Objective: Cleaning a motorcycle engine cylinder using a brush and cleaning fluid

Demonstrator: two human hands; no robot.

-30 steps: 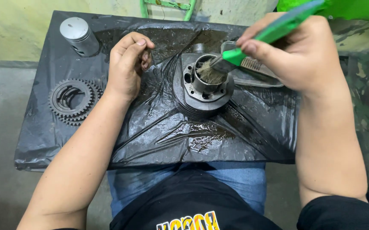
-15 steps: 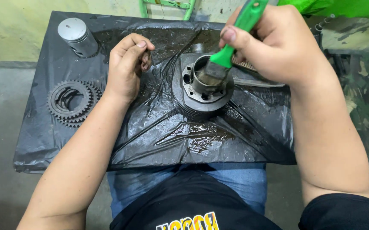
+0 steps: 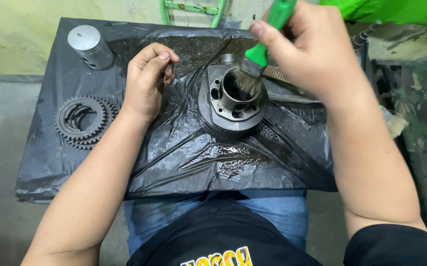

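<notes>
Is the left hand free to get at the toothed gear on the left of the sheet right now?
Probably yes. The left hand rests loosely curled on the black plastic sheet, holding nothing visible. The gear lies bare just beside its wrist, with nothing between them. The right hand is busy with the green brush.

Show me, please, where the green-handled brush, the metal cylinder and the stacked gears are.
green-handled brush (image 3: 261,51), head view, lower part of the green handle above the bristles.
metal cylinder (image 3: 233,123), head view, outer wall near the front rim.
stacked gears (image 3: 83,123), head view, toothed ring of the top gear.
</notes>
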